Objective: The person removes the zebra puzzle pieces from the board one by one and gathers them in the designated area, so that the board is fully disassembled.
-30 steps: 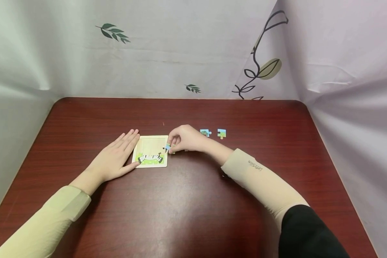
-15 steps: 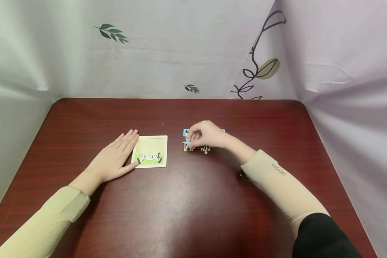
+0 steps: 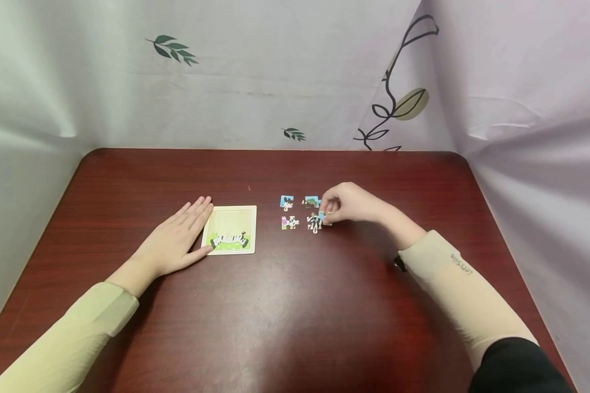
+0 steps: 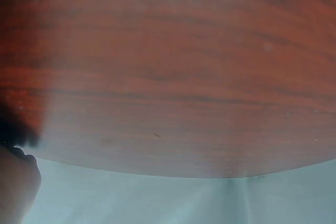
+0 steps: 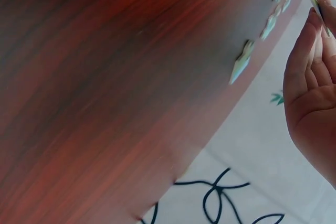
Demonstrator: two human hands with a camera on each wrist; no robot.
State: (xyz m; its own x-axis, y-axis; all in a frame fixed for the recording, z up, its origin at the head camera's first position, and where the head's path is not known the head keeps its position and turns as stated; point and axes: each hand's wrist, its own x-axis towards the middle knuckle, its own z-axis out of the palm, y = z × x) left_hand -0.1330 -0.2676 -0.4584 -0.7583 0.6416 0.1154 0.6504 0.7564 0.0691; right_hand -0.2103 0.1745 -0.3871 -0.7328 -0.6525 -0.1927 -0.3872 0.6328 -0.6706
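Tray (image 3: 235, 219): flat on the table (image 3: 275, 295); taken as the dial's centre, 12 toward the far edge. Zebra-and-grass band (image 3: 229, 243) occupies the 6 o'clock side; the area from there up to 12 is bare. From where I stand, I judge the lower part complete and the upper part left to fill.
Left hand (image 3: 177, 240): at 9 o'clock, fingers straight and side by side, thumb spread, tips touching the tray's edge.
Right hand (image 3: 351, 202): at 2 to 3 o'clock, well apart from the tray, thumb and fingers pinching one piece.
Held piece (image 3: 322, 217): blue showing, outside the tray, not yet fitted.
Loose pieces, 3 o'clock: blue-and-white piece (image 3: 287, 202), blue-and-green piece (image 3: 312, 202), pink-and-white piece (image 3: 289, 222), black-and-white piece (image 3: 314, 223); all unplaced.
Hidden items: the right hand may cover further pieces, so the total is unconfirmed. Right wrist view shows a nearest piece (image 5: 242, 62) edge-on, print unreadable.
Band joints: too small to read; seated pieces or fixed print, cannot tell.
Left wrist view: tray out of frame; left hand cut off at 7 to 8 o'clock.
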